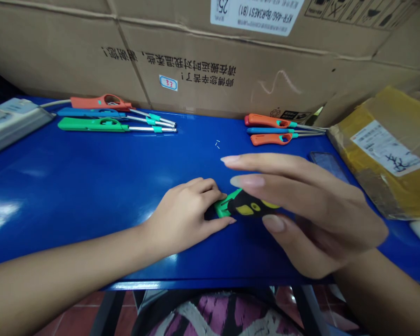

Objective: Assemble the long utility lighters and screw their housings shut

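My left hand [187, 214] rests on the table, fingers closed round a green plastic piece [223, 208] that looks like part of a utility lighter; most of it is hidden. Against its right end is a black-and-yellow tool handle [245, 209], possibly a screwdriver's, partly covered by my right fingers. My right hand [322, 210] is above this handle, nearer the camera, with fingers stretched and thumb apart. Whether it touches the handle is hard to tell. On the left, orange [98, 102], blue [91, 112] and green [91, 124] utility lighters lie side by side.
Two orange lighters [266, 120] and a blue one [266, 130] lie at the back right. Tiny white bits [217, 144] are on the blue table [91, 177]. A large carton [196, 42], a taped box [399, 130], a phone [327, 163] and a power strip [17, 116] surround the workspace.
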{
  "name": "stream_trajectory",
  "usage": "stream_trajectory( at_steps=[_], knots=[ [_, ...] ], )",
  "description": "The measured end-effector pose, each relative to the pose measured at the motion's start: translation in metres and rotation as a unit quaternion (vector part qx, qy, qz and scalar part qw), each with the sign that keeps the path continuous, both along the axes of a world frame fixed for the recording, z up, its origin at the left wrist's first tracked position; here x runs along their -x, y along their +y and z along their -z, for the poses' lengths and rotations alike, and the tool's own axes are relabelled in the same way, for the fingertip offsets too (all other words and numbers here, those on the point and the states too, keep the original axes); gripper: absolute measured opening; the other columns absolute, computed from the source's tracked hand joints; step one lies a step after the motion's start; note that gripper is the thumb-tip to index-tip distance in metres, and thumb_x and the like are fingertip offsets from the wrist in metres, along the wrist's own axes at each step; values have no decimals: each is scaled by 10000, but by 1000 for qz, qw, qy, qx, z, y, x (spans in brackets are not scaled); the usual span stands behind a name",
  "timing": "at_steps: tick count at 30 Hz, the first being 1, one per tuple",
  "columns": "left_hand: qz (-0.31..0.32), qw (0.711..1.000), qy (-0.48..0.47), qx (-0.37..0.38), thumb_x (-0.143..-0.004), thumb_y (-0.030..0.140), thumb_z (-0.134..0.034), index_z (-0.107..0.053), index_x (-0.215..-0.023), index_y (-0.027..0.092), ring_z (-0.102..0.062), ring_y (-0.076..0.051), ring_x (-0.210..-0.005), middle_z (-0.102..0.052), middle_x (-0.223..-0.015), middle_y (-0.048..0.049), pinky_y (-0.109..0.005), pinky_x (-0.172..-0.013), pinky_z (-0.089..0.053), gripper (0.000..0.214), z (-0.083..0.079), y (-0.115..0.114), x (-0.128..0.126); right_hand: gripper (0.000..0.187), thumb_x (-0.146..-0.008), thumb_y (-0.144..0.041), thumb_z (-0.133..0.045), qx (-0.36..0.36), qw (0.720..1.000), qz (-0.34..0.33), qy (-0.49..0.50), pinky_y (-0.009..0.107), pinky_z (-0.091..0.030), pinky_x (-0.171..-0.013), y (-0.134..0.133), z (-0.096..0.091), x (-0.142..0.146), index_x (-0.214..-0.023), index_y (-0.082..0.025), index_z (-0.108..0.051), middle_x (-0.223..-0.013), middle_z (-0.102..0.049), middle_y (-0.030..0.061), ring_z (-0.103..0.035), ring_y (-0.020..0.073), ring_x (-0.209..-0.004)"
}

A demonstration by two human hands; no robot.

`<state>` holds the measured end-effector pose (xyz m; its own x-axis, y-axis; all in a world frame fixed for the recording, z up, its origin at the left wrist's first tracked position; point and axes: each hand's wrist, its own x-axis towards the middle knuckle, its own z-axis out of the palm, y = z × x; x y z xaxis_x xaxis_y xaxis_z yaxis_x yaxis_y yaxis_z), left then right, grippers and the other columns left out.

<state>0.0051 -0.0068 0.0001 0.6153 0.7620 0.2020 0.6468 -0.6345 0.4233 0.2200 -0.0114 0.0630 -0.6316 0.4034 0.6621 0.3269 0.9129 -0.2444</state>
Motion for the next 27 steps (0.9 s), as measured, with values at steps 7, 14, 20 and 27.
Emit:
stream_trajectory(
  at_steps=[7, 14, 20, 27],
  knots=[
    [3, 1000, -4, -4, -942, 448, -602, -680, -1063, 176, -666, -261, -927, -687, -996, -65, -371, -742, -552, 307, 2, -1, 1, 285, -946, -187, -637, 32, 999, 2, 40, 300, -591, -922, 5, 1, 5, -1231, -175, -620, -1085, -711, 50, -652, 159, -1028],
    [0, 999, -2, -36, -931, 444, -628, -697, -1048, 189, -677, -273, -935, -695, -1030, -69, -397, -763, -558, 289, 4, -1, 0, 362, -958, -88, -497, 79, 996, -14, 34, 323, -553, -1016, 3, 1, 3, -1308, -133, -580, -1274, -672, 46, -625, 173, -1160],
    [9, 1000, 4, -3, -944, 423, -607, -695, -1112, 162, -682, -296, -955, -696, -1044, -86, -412, -745, -564, 323, 0, -1, 0, 348, -943, -206, -642, 9, 1000, 15, 24, 294, -527, -1018, 3, -3, 3, -1271, -94, -617, -1116, -710, 57, -649, 156, -1034],
    [9, 1000, 5, -13, -934, 432, -625, -698, -1102, 165, -680, -280, -900, -685, -963, -71, -384, -689, -554, 323, 1, 0, -1, 326, -931, -172, -637, 42, 999, -6, 26, 252, -592, -849, 3, 1, 1, -1255, -141, -624, -1101, -732, 50, -684, 143, -922]
  ],
)
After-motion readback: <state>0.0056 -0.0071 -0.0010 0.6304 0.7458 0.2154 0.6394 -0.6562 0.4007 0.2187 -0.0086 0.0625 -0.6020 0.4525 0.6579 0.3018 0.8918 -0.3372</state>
